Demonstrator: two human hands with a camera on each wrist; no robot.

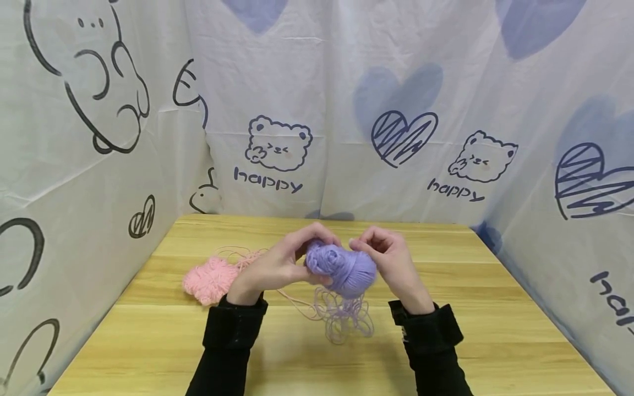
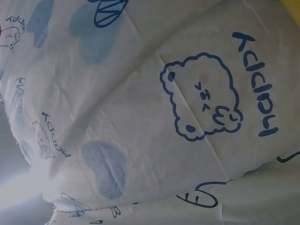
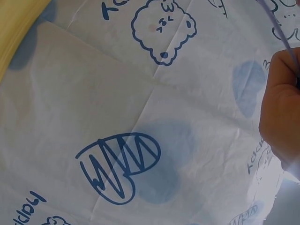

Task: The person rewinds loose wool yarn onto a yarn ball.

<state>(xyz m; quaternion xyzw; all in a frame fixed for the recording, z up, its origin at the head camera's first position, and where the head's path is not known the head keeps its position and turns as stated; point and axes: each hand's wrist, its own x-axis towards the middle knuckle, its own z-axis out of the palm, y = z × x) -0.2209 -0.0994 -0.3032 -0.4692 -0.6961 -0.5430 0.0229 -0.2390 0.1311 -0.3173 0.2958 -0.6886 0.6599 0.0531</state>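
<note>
The left hand (image 1: 281,262) is gripping a purple yarn ball (image 1: 354,273); the right hand (image 1: 393,260), fingers curled, is pinching a strand (image 3: 278,29).

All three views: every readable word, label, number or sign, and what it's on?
"happy": wall cloth, under the left bear, head view.
"happy": same cloth, under the right bear.
"hap": same cloth, far right, cut off.
"happy": left wrist view, turned, beside the large bear.
Other copies in the wrist views: partial or too small to read reliably.
Purple yarn, pink yarn: no text visible.
</note>
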